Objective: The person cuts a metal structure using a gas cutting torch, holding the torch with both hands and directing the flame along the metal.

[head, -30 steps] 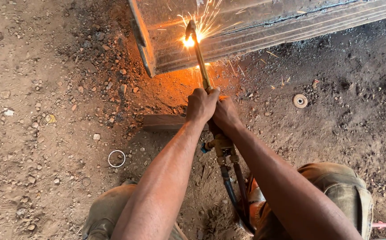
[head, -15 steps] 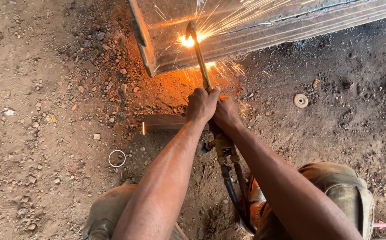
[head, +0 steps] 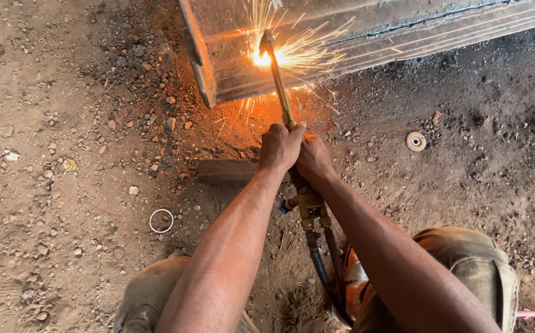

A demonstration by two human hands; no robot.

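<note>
i see the steel beam (head: 366, 43) lying across the top of frame on the dirt ground (head: 64, 185). the cutting torch (head: 278, 80) runs straight up from my grip, tip sparking on the beam face. left hand (head: 280, 147) and right hand (head: 314, 161) touch, fingers clamped round the torch shaft, left nearer the tip.

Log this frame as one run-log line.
left hand: gripping cutting torch | right hand: gripping it beside | torch tip: sparking on steel beam | ground: metal ring, round disc
</note>
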